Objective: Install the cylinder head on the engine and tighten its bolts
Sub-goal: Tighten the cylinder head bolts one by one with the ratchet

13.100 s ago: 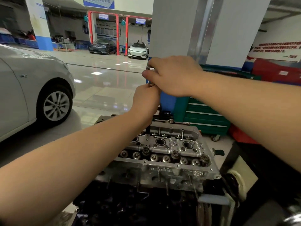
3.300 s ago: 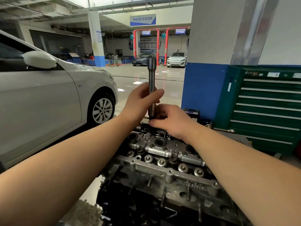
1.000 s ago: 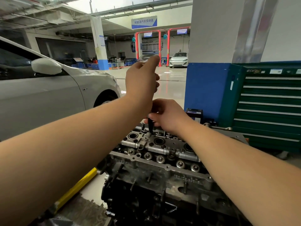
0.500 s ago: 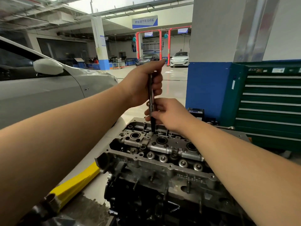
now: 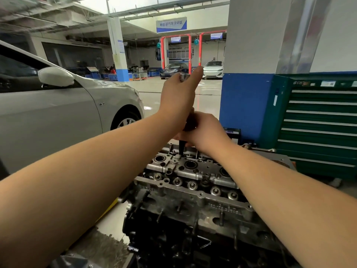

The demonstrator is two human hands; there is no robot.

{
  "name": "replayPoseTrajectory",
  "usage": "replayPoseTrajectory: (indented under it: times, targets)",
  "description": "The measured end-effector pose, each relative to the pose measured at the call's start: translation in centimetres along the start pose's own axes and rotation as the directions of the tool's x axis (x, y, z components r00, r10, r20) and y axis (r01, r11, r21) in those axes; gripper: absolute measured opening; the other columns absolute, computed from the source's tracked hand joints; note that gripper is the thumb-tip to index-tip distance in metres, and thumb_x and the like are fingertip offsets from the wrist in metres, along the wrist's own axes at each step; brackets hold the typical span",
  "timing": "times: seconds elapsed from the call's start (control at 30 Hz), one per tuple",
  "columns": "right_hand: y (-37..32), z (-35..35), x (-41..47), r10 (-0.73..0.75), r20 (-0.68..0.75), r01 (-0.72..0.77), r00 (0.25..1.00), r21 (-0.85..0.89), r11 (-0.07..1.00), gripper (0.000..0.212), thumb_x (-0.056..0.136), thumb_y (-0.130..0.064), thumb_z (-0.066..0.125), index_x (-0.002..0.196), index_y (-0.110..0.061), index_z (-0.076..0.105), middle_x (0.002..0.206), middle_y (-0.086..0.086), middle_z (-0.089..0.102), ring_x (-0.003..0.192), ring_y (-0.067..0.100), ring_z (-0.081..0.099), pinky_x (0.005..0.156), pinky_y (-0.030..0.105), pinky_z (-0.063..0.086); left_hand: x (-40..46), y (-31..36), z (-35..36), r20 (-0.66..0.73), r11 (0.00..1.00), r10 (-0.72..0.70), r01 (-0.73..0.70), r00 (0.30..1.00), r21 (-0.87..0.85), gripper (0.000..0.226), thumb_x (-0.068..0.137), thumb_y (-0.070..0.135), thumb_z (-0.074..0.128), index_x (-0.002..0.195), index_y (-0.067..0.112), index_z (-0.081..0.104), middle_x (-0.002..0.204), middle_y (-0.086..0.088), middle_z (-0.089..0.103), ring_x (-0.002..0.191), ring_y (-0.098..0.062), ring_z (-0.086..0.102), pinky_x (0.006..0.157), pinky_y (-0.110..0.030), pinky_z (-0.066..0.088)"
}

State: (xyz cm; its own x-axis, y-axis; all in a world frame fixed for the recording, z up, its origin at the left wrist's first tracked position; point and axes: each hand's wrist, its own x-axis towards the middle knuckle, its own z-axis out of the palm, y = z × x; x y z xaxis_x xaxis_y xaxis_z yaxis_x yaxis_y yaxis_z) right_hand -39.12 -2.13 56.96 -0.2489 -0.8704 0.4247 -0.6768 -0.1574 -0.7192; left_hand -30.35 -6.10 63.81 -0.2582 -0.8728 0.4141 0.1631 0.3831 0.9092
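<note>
The grey cylinder head (image 5: 191, 182) sits on the dark engine block (image 5: 173, 238) in front of me. A long metal socket extension (image 5: 181, 149) stands upright on a bolt at the head's far left. My left hand (image 5: 178, 95) grips the bar's upper part, its open socket end (image 5: 184, 76) poking out above the fingers. My right hand (image 5: 204, 132) grips the bar lower down, just above the head. The hands hide most of the bar; only its dark tip shows below them.
A silver car (image 5: 58, 117) stands close on the left. A green drawer tool cabinet (image 5: 318, 122) and a blue-and-white pillar (image 5: 249, 93) are on the right behind the engine. A yellow part (image 5: 111, 208) lies by the engine's left side. Open workshop floor stretches beyond.
My left hand has turned around the bar since half a second ago, its back now facing me and the socket end showing above it. My right hand stays low on the bar.
</note>
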Motion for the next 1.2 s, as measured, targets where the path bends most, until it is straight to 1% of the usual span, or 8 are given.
replayPoseTrajectory:
  times: [0.2, 0.3, 0.4, 0.53, 0.77, 0.93, 1.13, 1.2]
  targets:
    - [1.2, -0.2, 0.2, -0.028, 0.139, 0.009, 0.990, 0.138, 0.990, 0.010, 0.092, -0.013, 0.075, 0.102, -0.014, 0.073, 0.104, 0.007, 0.079, 0.101, 0.032, 0.075, 0.097, 0.057, 0.056, 2.7, -0.2, -3.2, 0.550, 0.952, -0.140, 0.264, 0.823, -0.153, 0.051, 0.105, 0.030, 0.052, 0.056, 0.026, 0.040, 0.054, 0.007, 0.016, 0.048, -0.013, 0.012, 0.049, -0.028, 0.014]
    - [1.2, -0.1, 0.6, -0.005, 0.095, -0.008, 0.995, 0.134, 0.991, 0.012, 0.088, -0.010, 0.080, 0.097, -0.012, 0.072, 0.098, 0.010, 0.079, 0.095, 0.035, 0.076, 0.094, 0.058, 0.057, 2.6, -0.4, -2.9, 0.516, 0.954, -0.106, 0.234, 0.850, -0.189, 0.039, 0.106, 0.028, 0.056, 0.068, 0.019, 0.051, 0.057, 0.003, 0.031, 0.051, -0.015, 0.028, 0.054, -0.029, 0.036]
    - [0.6, 0.1, 0.7, 0.000, 0.083, -0.009, 0.997, 0.107, 0.994, 0.019, 0.083, -0.015, 0.086, 0.097, -0.015, 0.073, 0.094, 0.006, 0.078, 0.089, 0.030, 0.076, 0.088, 0.053, 0.061, 1.6, -0.6, -2.6, 0.209, 0.963, -0.020, 0.075, 0.978, -0.261, 0.026, 0.095, 0.018, 0.079, 0.096, 0.006, 0.056, 0.077, -0.010, 0.053, 0.074, -0.028, 0.058, 0.084, -0.043, 0.065]
    - [-0.1, 0.3, 0.7, -0.017, 0.027, 0.018, 0.999, -0.045, 0.999, 0.024, 0.076, -0.032, 0.091, 0.086, -0.030, 0.070, 0.088, -0.006, 0.075, 0.078, 0.019, 0.075, 0.082, 0.046, 0.062, -0.1, -1.0, -3.3, -0.081, 0.987, 0.111, -0.119, 0.991, -0.110, 0.037, 0.087, 0.025, 0.087, 0.084, -0.005, 0.064, 0.076, -0.017, 0.060, 0.065, -0.025, 0.066, 0.072, -0.046, 0.067]
    - [0.8, 0.1, 0.5, 0.002, 0.006, -0.003, 1.000, 0.070, 0.998, 0.024, 0.076, -0.038, 0.090, 0.092, -0.029, 0.073, 0.090, -0.005, 0.078, 0.083, 0.017, 0.076, 0.086, 0.048, 0.061, 0.1, -0.3, -2.7, 0.123, 0.980, 0.049, -0.024, 0.991, -0.198, 0.026, 0.102, 0.026, 0.071, 0.094, 0.002, 0.064, 0.069, -0.007, 0.060, 0.059, -0.022, 0.059, 0.071, -0.038, 0.063]
    - [0.8, 0.0, 0.2, -0.078, 0.124, 0.054, 0.989, 0.190, 0.980, 0.014, 0.093, -0.018, 0.070, 0.099, -0.029, 0.076, 0.103, -0.006, 0.080, 0.103, 0.020, 0.075, 0.102, 0.054, 0.054, 0.5, -0.1, -1.7, 0.147, 0.974, 0.003, 0.031, 0.989, -0.225, 0.041, 0.104, 0.024, 0.065, 0.072, 0.022, 0.040, 0.052, 0.005, 0.032, 0.044, -0.014, 0.024, 0.046, -0.024, 0.025]
    - [0.9, -0.1, 0.5, -0.022, -0.011, 0.023, 1.000, 0.125, 0.992, 0.013, 0.083, -0.022, 0.085, 0.084, -0.026, 0.072, 0.077, -0.014, 0.077, 0.074, 0.007, 0.075, 0.079, 0.038, 0.059, 2.3, 1.0, -2.2, 0.498, 0.970, -0.135, 0.218, 0.857, -0.111, 0.054, 0.104, 0.036, 0.057, 0.059, 0.028, 0.029, 0.052, 0.007, 0.018, 0.047, -0.013, 0.011, 0.048, -0.026, 0.012]
    - [0.6, 0.1, 0.5, 0.018, -0.034, -0.013, 0.999, 0.157, 0.988, 0.018, 0.081, -0.021, 0.087, 0.081, -0.027, 0.071, 0.077, -0.006, 0.078, 0.076, 0.015, 0.076, 0.081, 0.046, 0.062, 2.7, 0.8, -2.4, 0.472, 0.956, -0.156, 0.253, 0.868, -0.149, 0.049, 0.105, 0.029, 0.056, 0.060, 0.026, 0.038, 0.053, 0.006, 0.021, 0.048, -0.013, 0.015, 0.048, -0.027, 0.017]
